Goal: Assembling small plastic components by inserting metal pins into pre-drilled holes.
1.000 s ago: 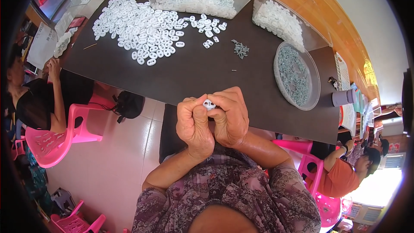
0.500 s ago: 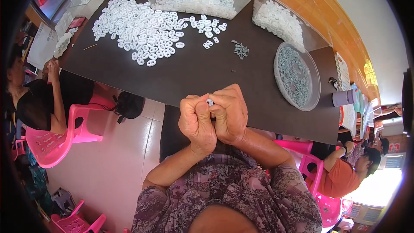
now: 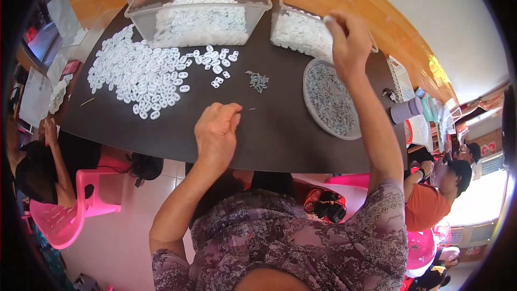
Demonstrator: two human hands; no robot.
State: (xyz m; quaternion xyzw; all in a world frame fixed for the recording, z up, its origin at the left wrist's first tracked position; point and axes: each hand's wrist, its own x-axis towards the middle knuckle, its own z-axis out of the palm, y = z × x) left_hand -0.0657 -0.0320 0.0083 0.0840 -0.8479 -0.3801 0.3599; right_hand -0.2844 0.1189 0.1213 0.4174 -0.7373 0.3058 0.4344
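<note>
A: Layout, quick?

B: Dark table [image 3: 269,148]. Clear bin [image 3: 293,9] heaped with white pieces, far right side; round tub [image 3: 307,102] of greyish screws just nearer.

A: Hands?

B: Right hand [image 3: 349,40] over the bin, fingertips pinched together. Left hand [image 3: 216,131] loosely curled; can't tell if it holds anything.

A: Risks?

B: Wrist catching the bin rim could spill the heap. A careless left-hand sweep could scatter the small screw pile [image 3: 258,82]. White plastic piece [image 3: 327,19] sits in the right hand's pinch; a slack grip could drop it among the tub's screws. Smallest: lone pin [image 3: 252,109], near the left hand, easily flicked away.
</note>
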